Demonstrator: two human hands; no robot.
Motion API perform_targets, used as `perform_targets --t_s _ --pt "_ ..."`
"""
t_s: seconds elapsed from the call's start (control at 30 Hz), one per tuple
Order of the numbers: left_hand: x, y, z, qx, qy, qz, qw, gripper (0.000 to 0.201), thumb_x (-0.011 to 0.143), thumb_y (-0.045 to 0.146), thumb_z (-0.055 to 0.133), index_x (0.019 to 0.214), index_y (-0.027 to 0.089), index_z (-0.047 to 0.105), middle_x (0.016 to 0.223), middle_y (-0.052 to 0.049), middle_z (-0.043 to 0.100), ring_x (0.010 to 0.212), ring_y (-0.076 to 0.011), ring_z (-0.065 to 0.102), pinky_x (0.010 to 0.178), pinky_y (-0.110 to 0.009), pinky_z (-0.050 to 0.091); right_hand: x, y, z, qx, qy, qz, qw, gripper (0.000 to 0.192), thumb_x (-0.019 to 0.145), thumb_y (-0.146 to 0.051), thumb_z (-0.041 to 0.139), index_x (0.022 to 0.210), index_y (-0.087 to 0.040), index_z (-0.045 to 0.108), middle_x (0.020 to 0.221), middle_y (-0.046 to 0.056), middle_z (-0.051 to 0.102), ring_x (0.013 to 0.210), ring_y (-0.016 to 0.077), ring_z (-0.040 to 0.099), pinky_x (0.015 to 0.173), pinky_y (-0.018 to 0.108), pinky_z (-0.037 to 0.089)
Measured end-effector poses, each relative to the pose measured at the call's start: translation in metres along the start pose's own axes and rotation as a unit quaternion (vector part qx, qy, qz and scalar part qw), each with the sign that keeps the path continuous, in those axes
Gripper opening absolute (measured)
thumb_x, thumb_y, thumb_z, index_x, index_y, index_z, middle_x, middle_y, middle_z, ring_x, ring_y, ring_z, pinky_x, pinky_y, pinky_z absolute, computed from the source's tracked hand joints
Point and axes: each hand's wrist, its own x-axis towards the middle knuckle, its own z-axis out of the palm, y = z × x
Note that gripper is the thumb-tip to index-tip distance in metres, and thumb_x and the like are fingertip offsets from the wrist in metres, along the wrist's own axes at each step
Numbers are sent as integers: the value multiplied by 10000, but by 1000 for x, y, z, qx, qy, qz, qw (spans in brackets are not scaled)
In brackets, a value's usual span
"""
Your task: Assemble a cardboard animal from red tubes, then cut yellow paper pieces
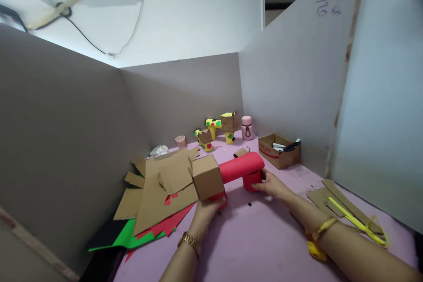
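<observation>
A craft animal figure with a red paper tube body (241,166) and a cardboard box head (207,177) stands between my hands. My left hand (209,212) is closed round the red front leg (222,200), just below the box head. With the thumb and fingers of my right hand (271,184), I grip the red rear leg (251,180) under the tube's other end. Small cardboard ears stick out at the head's left side. My left palm is partly hidden by the head.
Cardboard sheets (175,172) and red and green paper (127,234) lie at left. Behind stand yellow spotted animal figures (213,124), a paper cup (180,141) and a pink bottle (246,128). An open box (279,156), cardboard strips (322,198) and yellow tape (316,251) are at right.
</observation>
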Motion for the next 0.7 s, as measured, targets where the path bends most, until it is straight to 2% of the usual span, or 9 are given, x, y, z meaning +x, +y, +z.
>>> perform_targets --t_s 0.13,0.2,0.3,0.43,0.5,0.6,0.7 --pt "3 -11 -2 15 -4 -19 1000 351 476 264 773 778 150 634 687 -22 650 628 -169 551 556 -258 440 -2 13 -2 -6 -16 34 999 511 625 -109 698 1102 -146 521 951 53 699 872 236 654 739 348 522" --pt "2 -14 -3 20 -6 -26 999 358 473 296 780 767 150 637 660 -12 641 603 -159 537 537 -253 428 -3 14 -3 -21 -16 53 998 528 611 -84 680 1107 -146 510 925 46 697 848 232 655 696 324 522" --pt "1 -15 -3 23 -7 -36 999 338 501 354 770 733 148 637 587 8 608 539 -138 497 490 -242 396 -3 6 -7 -61 -25 82 994 459 631 -46 679 1059 -139 541 881 29 678 771 204 649 648 323 520" --pt "-2 -10 -1 18 -6 -42 999 341 501 367 772 731 156 634 559 25 588 520 -133 483 485 -243 392 1 -13 -23 -115 -29 81 990 299 735 -86 681 1014 -146 593 949 24 647 855 195 624 747 372 516" --pt "-3 -7 0 15 -7 -47 999 336 497 361 777 727 162 638 567 25 595 532 -138 493 498 -245 397 2 -23 -33 -139 -8 83 987 249 797 -133 651 1037 -151 591 989 31 634 908 201 609 791 397 506" --pt "-3 -3 -1 13 -11 -52 999 333 494 364 782 725 163 651 566 23 601 534 -144 497 499 -246 388 0 -36 -46 -162 41 91 982 234 832 -163 621 1062 -153 578 989 40 624 891 199 610 772 398 515" --pt "-2 0 -1 9 -14 -50 999 363 498 372 783 761 158 655 603 7 624 557 -157 520 502 -250 398 -5 -49 -48 -167 95 63 979 286 825 -129 580 1109 -140 548 984 60 624 883 196 617 751 371 522"
